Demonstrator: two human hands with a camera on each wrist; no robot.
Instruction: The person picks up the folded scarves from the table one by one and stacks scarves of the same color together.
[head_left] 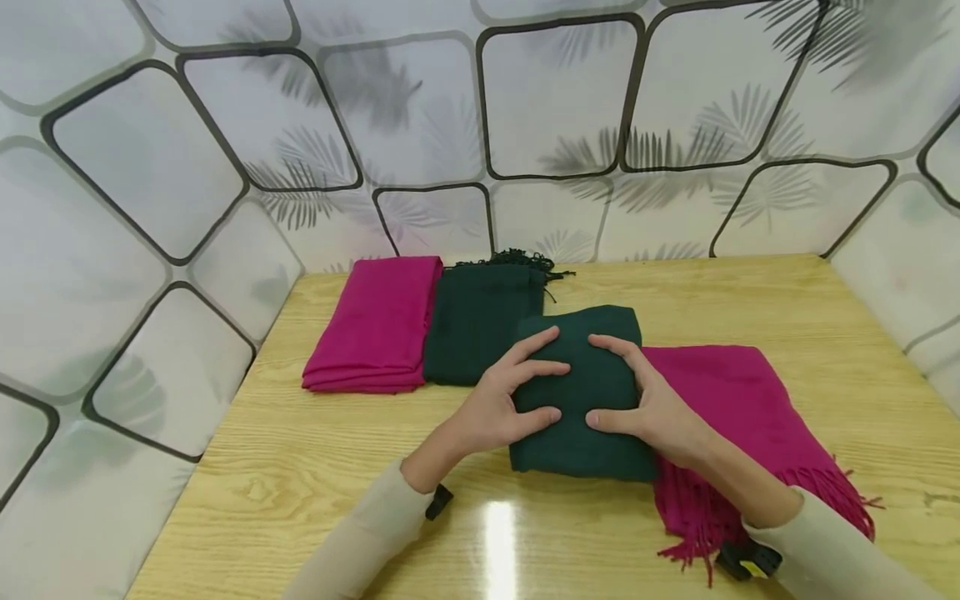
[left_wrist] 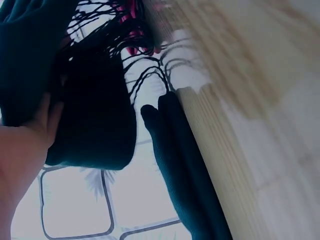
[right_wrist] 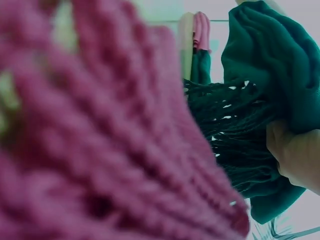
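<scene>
A folded dark green scarf point(head_left: 581, 400) is held between both hands over the middle of the wooden table point(head_left: 300, 467). My left hand point(head_left: 517, 392) grips its left side and my right hand point(head_left: 637, 396) its right side, fingers spread over the top. In the left wrist view the palm point(left_wrist: 22, 150) cups the green bundle point(left_wrist: 95, 120), whose fringe hangs loose. The right wrist view shows the right hand point(right_wrist: 295, 150) gripping the same green scarf point(right_wrist: 270, 60). Under and to the right of it lies a magenta scarf point(head_left: 727, 400) with its fringe toward me.
At the back left lie a folded magenta scarf point(head_left: 378, 329) and, beside it, a second folded dark green scarf point(head_left: 476, 325) with fringe toward the wall. Patterned panels point(head_left: 150, 208) close in the table at the left, back and right.
</scene>
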